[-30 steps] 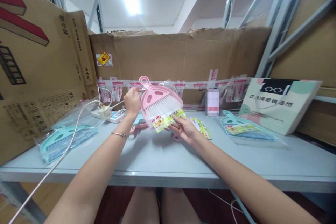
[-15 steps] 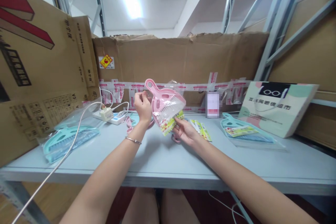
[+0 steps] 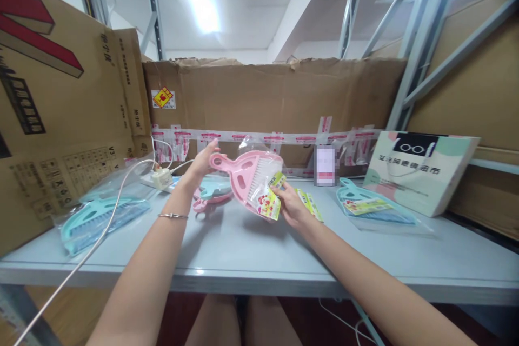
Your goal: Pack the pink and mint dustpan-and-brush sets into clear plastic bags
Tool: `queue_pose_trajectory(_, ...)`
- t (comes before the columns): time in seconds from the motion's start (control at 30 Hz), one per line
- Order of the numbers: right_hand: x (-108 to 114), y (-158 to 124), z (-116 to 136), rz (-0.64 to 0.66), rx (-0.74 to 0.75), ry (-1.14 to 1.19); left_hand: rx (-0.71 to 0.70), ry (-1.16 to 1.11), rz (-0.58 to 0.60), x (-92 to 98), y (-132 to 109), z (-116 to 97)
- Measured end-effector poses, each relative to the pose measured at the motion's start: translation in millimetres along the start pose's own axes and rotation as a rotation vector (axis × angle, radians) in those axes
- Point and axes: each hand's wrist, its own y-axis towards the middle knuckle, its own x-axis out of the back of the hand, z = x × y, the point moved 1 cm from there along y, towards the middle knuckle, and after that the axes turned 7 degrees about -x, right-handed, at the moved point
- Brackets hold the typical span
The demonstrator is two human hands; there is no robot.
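Observation:
A pink dustpan (image 3: 242, 186) with a white-bristled brush (image 3: 263, 173) is held up over the table in a clear bag. My right hand (image 3: 292, 206) grips its lower right corner, at a yellow-green printed card (image 3: 271, 203). Beside the ringed handle end is my left hand (image 3: 203, 163), fingers stretched out and apart; whether it touches the handle I cannot tell. Behind it on the table lie a light blue dustpan (image 3: 214, 186) and a pink one (image 3: 205, 204), partly hidden. More printed cards (image 3: 310, 204) lie just past my right hand.
Bagged light blue dustpan sets lie at left (image 3: 101, 219) and right (image 3: 373, 208). A white cable (image 3: 107, 227) crosses the left side from a power strip (image 3: 162, 179). A phone-like screen (image 3: 325, 165), a printed box (image 3: 421, 170) and large cartons (image 3: 263, 92) stand around the table.
The dustpan has tipped so its handle points left and sits lower. My left hand has moved left, and its curled fingers have straightened. My right hand keeps its grip.

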Motion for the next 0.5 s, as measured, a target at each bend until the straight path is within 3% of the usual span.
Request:
queue_pose_trajectory(0.07,-3,-3,-1,0.071,-0.007,-0.057,0.030,0.245,0.147,9.4,2,-13)
queue_pose_trajectory(0.17,-6,-6,-3,0.160,-0.041,-0.154,0.038,0.518,0.431,5.5,-4,-27)
queue_pose_trajectory(0.27,-4,-6,-1,0.126,-0.027,-0.189,-0.025,0.604,0.444,3.8,-7,-28)
queue_pose_trajectory(0.37,2,-2,4,-0.019,0.027,-0.117,-0.068,0.657,0.170,31.9,3,-28)
queue_pose_trajectory(0.47,6,3,11,-0.155,0.081,0.031,-0.172,0.889,-0.339,90.7,16,-42)
queue_pose_trajectory(0.5,7,4,12,-0.188,0.090,0.078,-0.211,0.938,-0.442,112.5,19,-49)
